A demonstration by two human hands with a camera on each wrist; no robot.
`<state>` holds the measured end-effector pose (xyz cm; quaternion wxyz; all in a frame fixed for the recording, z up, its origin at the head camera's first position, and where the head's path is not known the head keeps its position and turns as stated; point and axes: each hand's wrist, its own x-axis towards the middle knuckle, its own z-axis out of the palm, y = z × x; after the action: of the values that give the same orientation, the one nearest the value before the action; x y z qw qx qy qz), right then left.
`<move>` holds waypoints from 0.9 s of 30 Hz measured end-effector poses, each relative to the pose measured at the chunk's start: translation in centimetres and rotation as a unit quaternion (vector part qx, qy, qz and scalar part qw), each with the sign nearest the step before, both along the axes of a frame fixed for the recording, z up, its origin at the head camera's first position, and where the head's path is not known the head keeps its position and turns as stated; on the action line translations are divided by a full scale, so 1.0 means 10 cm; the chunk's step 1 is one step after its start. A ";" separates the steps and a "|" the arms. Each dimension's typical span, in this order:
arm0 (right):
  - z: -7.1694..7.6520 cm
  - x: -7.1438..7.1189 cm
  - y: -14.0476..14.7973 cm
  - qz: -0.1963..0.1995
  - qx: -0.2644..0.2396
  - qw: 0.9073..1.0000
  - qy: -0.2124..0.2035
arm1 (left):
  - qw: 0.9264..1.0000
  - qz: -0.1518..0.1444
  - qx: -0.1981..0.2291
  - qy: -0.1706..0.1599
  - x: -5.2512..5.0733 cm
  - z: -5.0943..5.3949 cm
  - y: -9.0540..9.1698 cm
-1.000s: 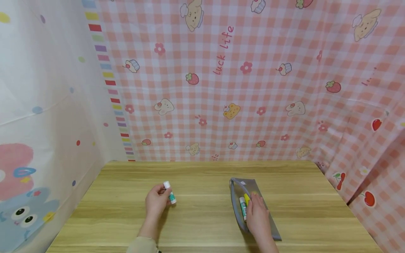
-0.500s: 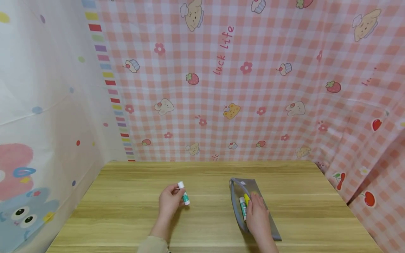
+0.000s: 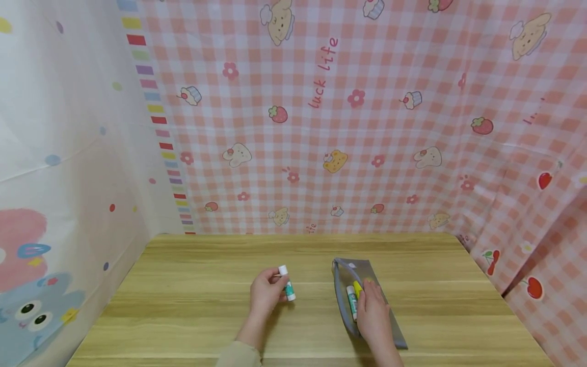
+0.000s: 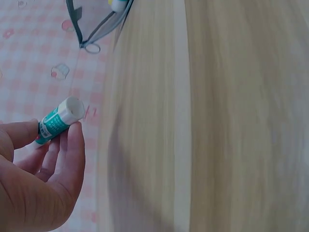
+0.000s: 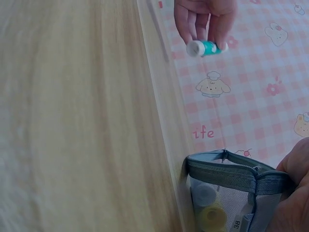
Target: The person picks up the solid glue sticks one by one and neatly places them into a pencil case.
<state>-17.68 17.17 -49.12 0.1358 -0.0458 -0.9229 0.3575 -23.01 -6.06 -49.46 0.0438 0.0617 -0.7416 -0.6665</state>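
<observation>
A white and green glue stick point(image 3: 289, 289) is pinched between the thumb and fingers of my left hand point(image 3: 266, 294), held above the table left of the pouch. In the left wrist view this glue stick point(image 4: 57, 121) points one white end at the camera. A grey mesh zip pouch point(image 3: 369, 269) lies on the right with its zipped mouth spread apart. My right hand point(image 3: 376, 317) grips the pouch by its right side; in the right wrist view the thumb or finger presses its rim. Inside show another glue stick point(image 3: 351, 302) and a yellow item point(image 3: 357, 288), partly hidden by the hand.
The wooden table point(image 3: 192, 265) carries the pouch and meets a pink checked curtain point(image 3: 293, 127) at its back edge. A white patterned curtain point(image 3: 91, 153) hangs along the left side.
My left hand has moved right with the glue stick, closer to the pouch. The right hand and the pouch have stayed in place.
</observation>
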 end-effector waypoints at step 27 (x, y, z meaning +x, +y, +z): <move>0.00 0.00 0.00 -0.003 -0.006 1.000 -0.003 | 0.998 -0.056 0.018 -0.015 0.09 -0.12 0.68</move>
<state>-17.67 17.17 -49.13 0.1341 -0.0507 -0.9209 0.3624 -22.13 0.71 -50.70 -0.0060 0.0310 -0.7325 -0.6800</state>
